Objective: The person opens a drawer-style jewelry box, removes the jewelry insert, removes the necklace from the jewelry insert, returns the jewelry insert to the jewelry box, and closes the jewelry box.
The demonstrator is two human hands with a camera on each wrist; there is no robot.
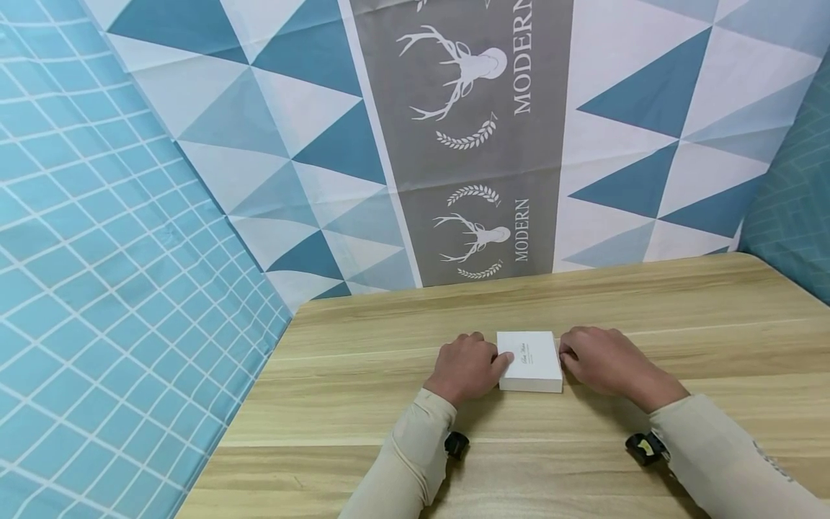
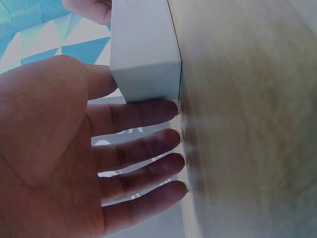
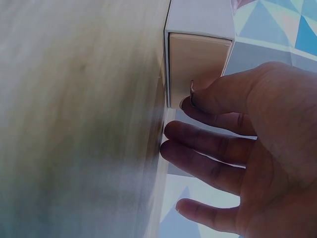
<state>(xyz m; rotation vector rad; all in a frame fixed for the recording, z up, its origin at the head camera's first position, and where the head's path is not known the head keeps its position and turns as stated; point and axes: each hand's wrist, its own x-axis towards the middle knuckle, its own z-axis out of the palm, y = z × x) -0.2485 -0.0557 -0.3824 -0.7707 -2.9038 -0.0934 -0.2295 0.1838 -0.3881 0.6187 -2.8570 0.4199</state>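
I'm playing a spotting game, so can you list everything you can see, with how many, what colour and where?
White box: one, white, on the table between the hands
Inner part: one, peach-looking, in the box's right end
Table: one, light wood, under the box
Triangle backdrop: one, blue and white, behind the table
Deer heads: two, white, on the backdrop's grey panel
Grid covering: one, light blue, left
Patterned covering: one, teal, far right
Wrist devices: two, mostly black, at the wrists
Sleeves: two, beige, on the arms
Hands: two, bare, beside the box
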